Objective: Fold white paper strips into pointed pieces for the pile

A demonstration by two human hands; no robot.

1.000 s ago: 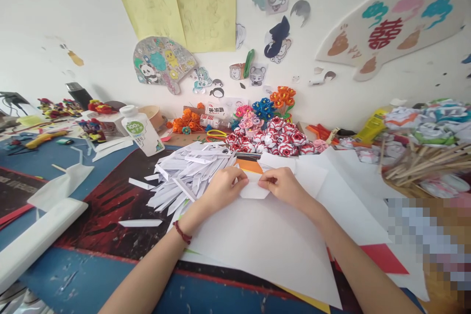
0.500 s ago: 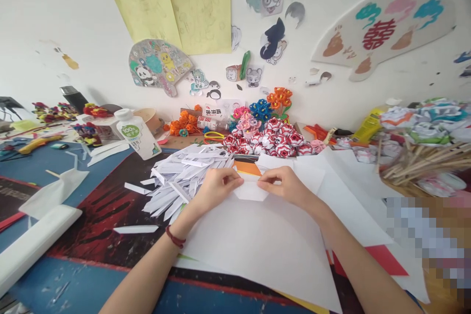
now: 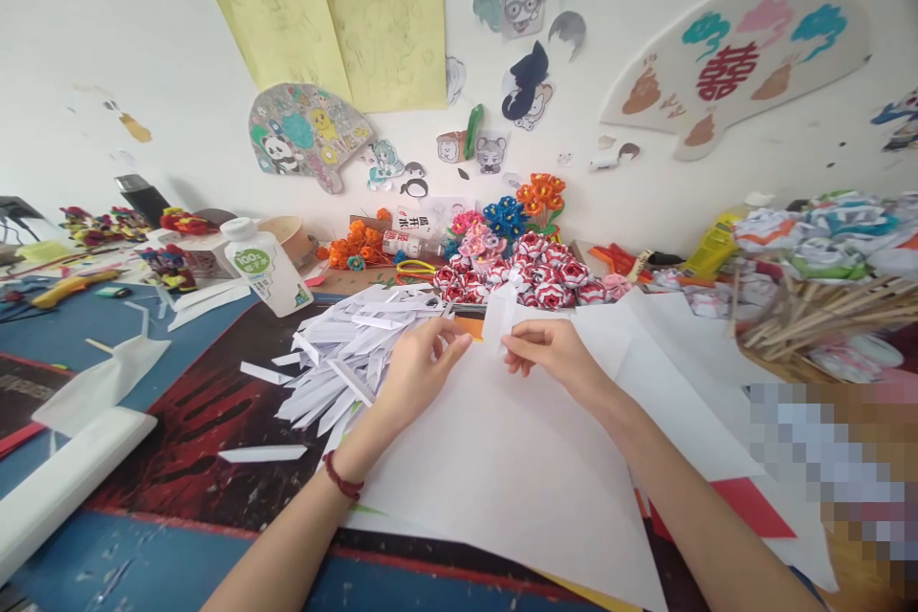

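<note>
A small folded piece of white paper point(image 3: 498, 314) stands upright, pinched at its lower right edge by my right hand point(image 3: 549, 354). To its left, my left hand point(image 3: 423, 368) hovers with thumb and fingers curved and a little apart, and I see nothing between them. Both hands are above a large white paper sheet point(image 3: 502, 459). Beside my left hand lies a heap of folded white paper strips point(image 3: 344, 354), partly hidden by that hand. A bit of orange paper point(image 3: 469, 328) shows just behind the hands.
A white bottle point(image 3: 265, 268) stands back left. Red-and-white paper flowers point(image 3: 549, 273) line the wall side. Wooden sticks point(image 3: 810, 320) lie at right, near more white sheets point(image 3: 688, 382). One loose strip point(image 3: 262, 453) rests on the dark mat point(image 3: 193, 469).
The folded paper has gone from lying flat between both hands to standing upright in my right hand. My left hand has let go of it and its fingers have loosened.
</note>
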